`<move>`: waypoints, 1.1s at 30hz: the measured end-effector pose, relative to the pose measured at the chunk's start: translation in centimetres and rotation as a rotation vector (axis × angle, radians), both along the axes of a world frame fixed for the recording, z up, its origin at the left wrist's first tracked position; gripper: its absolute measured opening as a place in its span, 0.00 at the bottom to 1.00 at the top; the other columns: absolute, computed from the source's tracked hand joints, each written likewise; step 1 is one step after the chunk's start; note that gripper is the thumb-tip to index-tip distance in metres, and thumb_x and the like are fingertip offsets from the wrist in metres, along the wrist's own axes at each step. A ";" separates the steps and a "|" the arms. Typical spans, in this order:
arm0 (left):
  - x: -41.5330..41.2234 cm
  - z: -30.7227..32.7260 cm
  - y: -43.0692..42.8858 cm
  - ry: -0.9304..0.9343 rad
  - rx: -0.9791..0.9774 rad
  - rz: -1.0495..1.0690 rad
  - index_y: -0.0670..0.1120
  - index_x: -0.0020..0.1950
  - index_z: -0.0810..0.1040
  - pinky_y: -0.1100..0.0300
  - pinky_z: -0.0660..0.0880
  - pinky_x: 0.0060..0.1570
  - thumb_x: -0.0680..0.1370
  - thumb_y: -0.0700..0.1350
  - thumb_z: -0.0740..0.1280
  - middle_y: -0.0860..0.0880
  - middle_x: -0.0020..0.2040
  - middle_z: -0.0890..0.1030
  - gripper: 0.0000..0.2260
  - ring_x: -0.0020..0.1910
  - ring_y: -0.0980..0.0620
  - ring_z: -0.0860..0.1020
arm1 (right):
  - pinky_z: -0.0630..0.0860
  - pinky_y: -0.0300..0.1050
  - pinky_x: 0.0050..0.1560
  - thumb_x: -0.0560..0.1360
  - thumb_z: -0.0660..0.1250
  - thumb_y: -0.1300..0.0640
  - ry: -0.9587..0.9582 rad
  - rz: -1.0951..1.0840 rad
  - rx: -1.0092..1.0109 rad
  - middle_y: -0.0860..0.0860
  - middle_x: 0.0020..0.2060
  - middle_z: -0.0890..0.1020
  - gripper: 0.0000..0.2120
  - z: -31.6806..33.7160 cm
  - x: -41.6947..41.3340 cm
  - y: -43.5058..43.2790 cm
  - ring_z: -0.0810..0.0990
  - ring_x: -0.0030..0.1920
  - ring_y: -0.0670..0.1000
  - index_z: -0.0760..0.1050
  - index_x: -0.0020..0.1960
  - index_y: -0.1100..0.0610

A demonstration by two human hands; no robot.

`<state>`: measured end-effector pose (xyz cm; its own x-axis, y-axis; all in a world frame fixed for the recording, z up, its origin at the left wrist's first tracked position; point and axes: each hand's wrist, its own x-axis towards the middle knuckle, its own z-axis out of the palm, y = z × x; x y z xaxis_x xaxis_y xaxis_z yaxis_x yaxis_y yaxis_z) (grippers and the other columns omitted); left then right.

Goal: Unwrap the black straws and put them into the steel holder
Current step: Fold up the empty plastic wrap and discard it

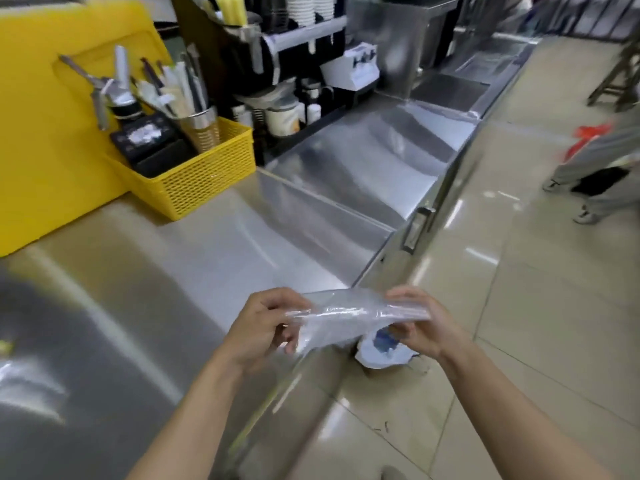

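Both my hands hold a clear plastic wrapper (346, 315) stretched between them over the counter's front edge. My left hand (263, 327) pinches its left end and my right hand (422, 323) grips its right end. I cannot see any black straw inside the wrapper; the picture is blurred. The steel holder (202, 128) stands in a yellow basket (204, 178) at the back left, with several straws (173, 90), wrapped and dark, sticking out of it.
A steel counter (173, 271) runs from left to far right. A black box (145, 140) and a metal dispenser (114, 91) share the basket. A yellow board (45, 133) leans behind. A white bag (381, 355) lies on the tiled floor. A person's legs (595, 174) pass at right.
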<state>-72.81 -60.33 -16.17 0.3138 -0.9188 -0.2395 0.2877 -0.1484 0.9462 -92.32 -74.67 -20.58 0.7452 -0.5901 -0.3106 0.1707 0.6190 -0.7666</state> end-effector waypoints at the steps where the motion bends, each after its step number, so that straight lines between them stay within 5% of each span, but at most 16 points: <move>1: -1.2 -0.2 -1.2 0.000 0.013 -0.017 0.43 0.28 0.81 0.65 0.66 0.17 0.69 0.23 0.57 0.51 0.24 0.76 0.21 0.18 0.55 0.66 | 0.67 0.35 0.23 0.43 0.79 0.59 0.049 -0.005 -0.017 0.52 0.22 0.75 0.16 -0.3 -1.2 -1.3 0.71 0.21 0.49 0.80 0.29 0.57; 4: -4.4 -1.1 -4.8 0.064 0.059 -0.041 0.40 0.29 0.81 0.63 0.70 0.21 0.61 0.37 0.62 0.44 0.29 0.77 0.08 0.21 0.49 0.72 | 0.74 0.43 0.26 0.49 0.75 0.54 0.057 0.041 0.032 0.56 0.27 0.78 0.17 -1.1 -5.4 -5.4 0.75 0.25 0.55 0.80 0.33 0.64; 6: -6.5 -2.0 -7.3 0.116 0.098 -0.052 0.39 0.30 0.82 0.61 0.72 0.24 0.59 0.46 0.65 0.43 0.32 0.79 0.11 0.26 0.48 0.75 | 0.76 0.45 0.27 0.56 0.73 0.49 0.101 0.083 0.038 0.57 0.31 0.79 0.20 -1.1 -8.0 -8.0 0.77 0.28 0.56 0.78 0.36 0.66; 8: -8.9 -3.4 -10.0 -0.017 0.178 -0.076 0.44 0.32 0.82 0.61 0.73 0.29 0.62 0.50 0.68 0.48 0.32 0.80 0.10 0.27 0.53 0.76 | 0.76 0.44 0.28 0.59 0.73 0.55 0.240 0.099 -0.088 0.54 0.31 0.78 0.12 -1.4 -10.2 -10.2 0.77 0.31 0.54 0.77 0.36 0.63; 10: -11.2 -5.1 -12.5 -0.293 0.226 -0.103 0.47 0.35 0.78 0.66 0.70 0.31 0.66 0.45 0.73 0.51 0.34 0.78 0.05 0.27 0.58 0.73 | 0.75 0.41 0.30 0.60 0.71 0.64 0.366 0.056 -0.253 0.52 0.33 0.77 0.08 -2.0 -12.0 -12.0 0.76 0.31 0.52 0.76 0.38 0.59; 13: -14.3 -7.6 -15.1 -0.578 0.256 -0.020 0.50 0.42 0.73 0.64 0.65 0.32 0.71 0.40 0.71 0.56 0.37 0.74 0.08 0.32 0.57 0.70 | 0.76 0.45 0.34 0.65 0.72 0.69 0.534 -0.063 -0.430 0.56 0.38 0.73 0.19 -3.6 -13.8 -13.9 0.77 0.30 0.51 0.72 0.51 0.54; 16: -16.6 -9.5 -17.2 -0.614 0.314 0.132 0.48 0.51 0.66 0.64 0.66 0.35 0.71 0.40 0.70 0.58 0.40 0.70 0.15 0.37 0.60 0.70 | 0.75 0.47 0.39 0.67 0.69 0.68 0.683 -0.185 -0.559 0.53 0.37 0.72 0.20 -5.8 -13.8 -14.3 0.74 0.34 0.53 0.69 0.49 0.47; 19: -17.5 -13.7 -18.9 -0.607 0.390 0.146 0.49 0.51 0.66 0.53 0.73 0.43 0.71 0.42 0.70 0.54 0.40 0.73 0.15 0.40 0.48 0.74 | 0.67 0.34 0.33 0.68 0.67 0.67 0.808 -0.324 -0.621 0.48 0.34 0.71 0.15 -9.5 -13.2 -13.9 0.69 0.34 0.50 0.66 0.42 0.50; 24: -18.2 -24.5 -22.5 -0.648 0.510 0.110 0.52 0.41 0.67 0.56 0.67 0.35 0.72 0.44 0.67 0.48 0.39 0.76 0.09 0.40 0.43 0.74 | 0.66 0.43 0.33 0.73 0.65 0.63 0.955 -0.408 -0.590 0.47 0.31 0.71 0.14 -20.4 -13.3 -14.7 0.69 0.32 0.52 0.62 0.38 0.51; 27: -18.0 -32.9 -25.7 -0.713 0.496 0.134 0.49 0.36 0.67 0.52 0.68 0.36 0.70 0.39 0.67 0.50 0.36 0.74 0.10 0.39 0.44 0.73 | 0.62 0.46 0.41 0.72 0.66 0.62 1.112 -0.365 -0.756 0.49 0.34 0.74 0.12 -29.0 -13.2 -17.6 0.71 0.39 0.56 0.64 0.38 0.51; 30: -17.2 -41.6 -27.7 -0.981 0.421 0.059 0.45 0.36 0.70 0.52 0.69 0.40 0.66 0.36 0.70 0.54 0.34 0.72 0.10 0.38 0.45 0.72 | 0.64 0.48 0.43 0.68 0.64 0.67 1.256 -0.223 -0.958 0.55 0.35 0.77 0.08 -37.3 -12.1 -21.2 0.73 0.40 0.59 0.68 0.37 0.56; 33: -16.0 -49.4 -29.3 -1.391 0.289 -0.139 0.45 0.34 0.71 0.56 0.68 0.32 0.59 0.35 0.71 0.49 0.29 0.76 0.11 0.30 0.45 0.76 | 0.63 0.45 0.33 0.57 0.67 0.72 1.298 -0.145 -1.157 0.55 0.25 0.73 0.16 -45.4 -10.2 -24.1 0.72 0.29 0.59 0.63 0.31 0.55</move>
<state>-88.83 -89.59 -65.54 0.3581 -0.9337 0.0021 -0.8663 -0.3314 0.3738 -102.48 -98.77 -65.98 0.3004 -0.9536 -0.0185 -0.8605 -0.2626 -0.4365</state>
